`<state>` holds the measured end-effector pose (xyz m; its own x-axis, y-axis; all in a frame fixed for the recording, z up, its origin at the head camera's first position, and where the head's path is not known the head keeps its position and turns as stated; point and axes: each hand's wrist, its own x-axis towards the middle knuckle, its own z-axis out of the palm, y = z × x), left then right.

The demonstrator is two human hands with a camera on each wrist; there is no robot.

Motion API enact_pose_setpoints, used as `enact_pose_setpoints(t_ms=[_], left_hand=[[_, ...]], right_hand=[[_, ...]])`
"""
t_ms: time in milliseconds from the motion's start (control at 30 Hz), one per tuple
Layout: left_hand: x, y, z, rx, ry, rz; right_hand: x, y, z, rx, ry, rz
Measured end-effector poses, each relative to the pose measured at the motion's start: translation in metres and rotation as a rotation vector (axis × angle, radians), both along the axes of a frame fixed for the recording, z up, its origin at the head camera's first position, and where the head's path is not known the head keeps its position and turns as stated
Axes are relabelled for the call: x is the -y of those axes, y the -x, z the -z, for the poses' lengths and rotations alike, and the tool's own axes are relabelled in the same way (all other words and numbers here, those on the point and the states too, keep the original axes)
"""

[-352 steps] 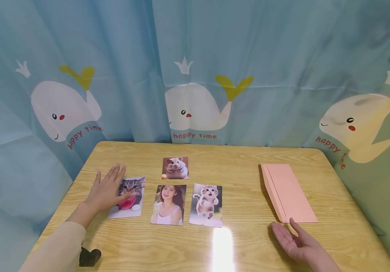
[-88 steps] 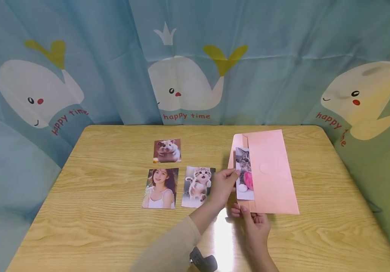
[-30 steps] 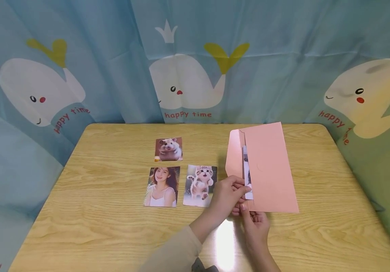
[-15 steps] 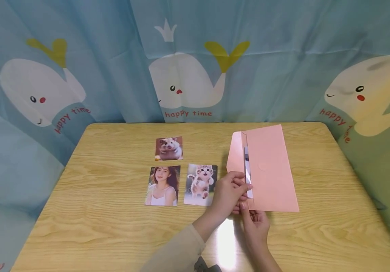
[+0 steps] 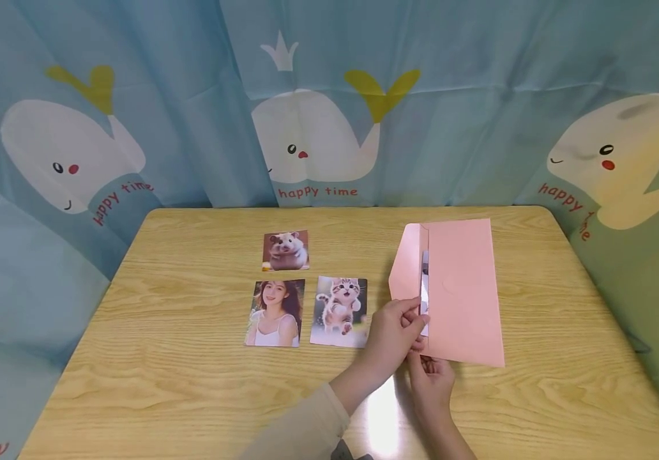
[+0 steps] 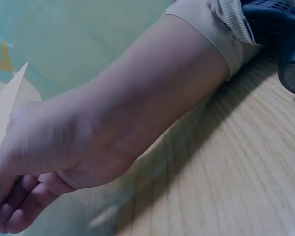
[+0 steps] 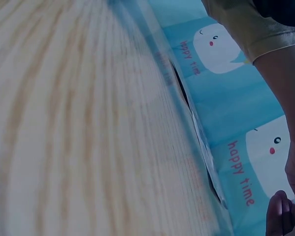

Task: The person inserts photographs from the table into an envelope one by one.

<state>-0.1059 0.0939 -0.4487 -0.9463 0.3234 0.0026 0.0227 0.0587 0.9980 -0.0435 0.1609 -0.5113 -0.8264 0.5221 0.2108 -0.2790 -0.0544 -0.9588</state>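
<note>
My right hand (image 5: 433,386) grips the lower left corner of a pink envelope (image 5: 467,294), held up over the table with its flap spread to the left. A photo (image 5: 424,275) of a cat with a pink ball is mostly inside; only a narrow strip shows at the envelope's mouth. My left hand (image 5: 389,332) pinches that strip near its lower end, thumb in front, and partly covers the right fingertips. In the left wrist view, the left hand (image 6: 44,147) has curled fingers beside a pale paper edge. The right wrist view catches only part of a hand (image 7: 285,216).
On the wooden table (image 5: 163,383) lie a hamster photo (image 5: 286,251), a photo of a person (image 5: 275,313) and a jumping kitten photo (image 5: 340,312). The left forearm passes close by the kitten photo. A blue whale-print curtain (image 5: 191,128) hangs around the table.
The cat photo, earlier on the table's left under my left hand, has been brought over and slid rightward into the envelope. My right hand has lifted the envelope, now turned slightly clockwise.
</note>
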Motion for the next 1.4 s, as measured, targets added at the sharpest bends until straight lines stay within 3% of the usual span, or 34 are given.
enact_pose_setpoints(t_ms=[100, 200, 400, 533, 700, 767, 1000, 1167, 1267, 1400], left_hand=[[0.001, -0.001, 0.001, -0.086, 0.063, 0.011], [0.004, 0.000, 0.001, -0.125, 0.095, -0.015], [0.016, 0.012, 0.001, -0.109, 0.023, -0.183], [0.023, 0.019, 0.001, -0.105, -0.003, -0.232], [0.026, 0.025, 0.006, -0.096, 0.060, -0.296], [0.026, 0.026, 0.008, -0.062, 0.047, -0.301], [0.024, 0.029, 0.013, 0.076, -0.143, -0.262], [0.025, 0.032, 0.013, 0.070, -0.143, -0.296], [0.026, 0.035, 0.015, 0.054, -0.134, -0.308], [0.027, 0.036, 0.015, 0.038, -0.139, -0.303]], right_hand=[[0.000, 0.000, 0.000, -0.007, 0.011, -0.001], [0.000, 0.000, -0.001, -0.010, 0.023, -0.009], [-0.003, -0.002, -0.002, -0.040, 0.115, -0.120], [-0.004, -0.003, -0.001, -0.064, 0.198, -0.194], [-0.004, -0.002, -0.002, -0.045, 0.129, -0.189], [-0.004, -0.002, -0.002, -0.050, 0.106, -0.188], [-0.003, -0.001, -0.001, -0.095, 0.157, -0.223], [-0.005, -0.001, -0.001, -0.131, 0.044, -0.259], [-0.007, -0.002, -0.003, -0.144, -0.021, -0.215], [-0.012, -0.001, -0.006, -0.076, 0.082, -0.149]])
